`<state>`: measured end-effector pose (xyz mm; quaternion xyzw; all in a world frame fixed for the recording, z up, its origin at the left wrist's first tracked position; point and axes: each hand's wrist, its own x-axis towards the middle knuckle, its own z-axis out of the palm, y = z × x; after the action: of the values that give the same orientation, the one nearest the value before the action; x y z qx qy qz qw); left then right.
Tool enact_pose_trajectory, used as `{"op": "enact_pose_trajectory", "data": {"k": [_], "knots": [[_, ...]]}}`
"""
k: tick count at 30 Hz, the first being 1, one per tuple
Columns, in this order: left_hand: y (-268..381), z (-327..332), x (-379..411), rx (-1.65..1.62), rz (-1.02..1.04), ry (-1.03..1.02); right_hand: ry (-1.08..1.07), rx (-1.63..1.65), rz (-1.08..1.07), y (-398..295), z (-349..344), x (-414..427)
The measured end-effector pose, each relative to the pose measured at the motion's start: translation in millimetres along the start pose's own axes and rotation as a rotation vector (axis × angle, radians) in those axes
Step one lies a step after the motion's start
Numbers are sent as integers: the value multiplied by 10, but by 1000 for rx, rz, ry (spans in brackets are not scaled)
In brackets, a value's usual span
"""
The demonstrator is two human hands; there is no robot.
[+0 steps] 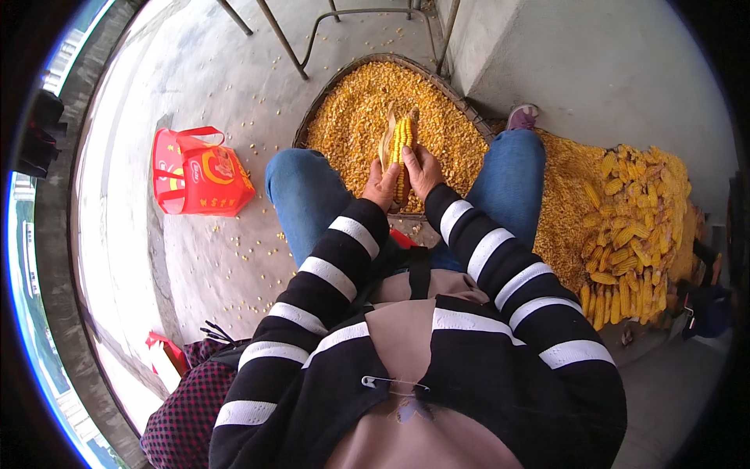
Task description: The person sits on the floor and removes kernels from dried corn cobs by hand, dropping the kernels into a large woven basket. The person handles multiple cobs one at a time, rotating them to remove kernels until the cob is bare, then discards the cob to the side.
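A yellow ear of corn (402,136) points away from me between both hands, some kernel rows standing and a reddish-brown bare strip of cob showing along its right side. A dry husk leaf (387,138) sticks up along its left. My left hand (382,186) grips the lower left of the ear, its thumb on the kernels. From the right, my right hand (423,170) holds the ear with its thumb pressed on the rows. Directly below lies a shallow woven basket (379,57) filled with loose corn kernels (351,111), between my knees.
A red shopping bag (205,173) stands on the concrete floor at left. Metal stand legs (281,38) rise behind the basket. To the right, many corn cobs (627,234) lie on a heap of kernels (559,205) by the wall (592,70). A dark checked cloth item (187,404) is at lower left.
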<state>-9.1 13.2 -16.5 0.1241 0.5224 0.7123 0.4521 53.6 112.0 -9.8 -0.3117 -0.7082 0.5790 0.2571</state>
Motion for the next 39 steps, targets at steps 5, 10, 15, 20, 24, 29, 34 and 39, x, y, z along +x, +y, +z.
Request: {"op": "enact_pose_trajectory", "data": {"k": [5,10,15,20,24,29,34,39], "knots": [[177,143,-102,-68,-63,5,35,-157,-41,-131,-53,-47],[174,32,-110,-365,-332,-43,91,-237,-126,-111,-37,-45],[66,60,-46,-128,-76,-10,-54,420,168,-132,-104,30],[55,83,-72,-109,-50,0,-29,206,67,1,-61,30],[202,107,-138,-164,-131,-73,-72,287,169,-2,-116,81],[68,82,-107,61,17,-68,-29,265,124,12,-105,66],[135,150,-149,2,-15,-61,35,431,260,-229,-209,42],[151,170,-179,110,4,-97,59,299,166,76,-189,121]]}}
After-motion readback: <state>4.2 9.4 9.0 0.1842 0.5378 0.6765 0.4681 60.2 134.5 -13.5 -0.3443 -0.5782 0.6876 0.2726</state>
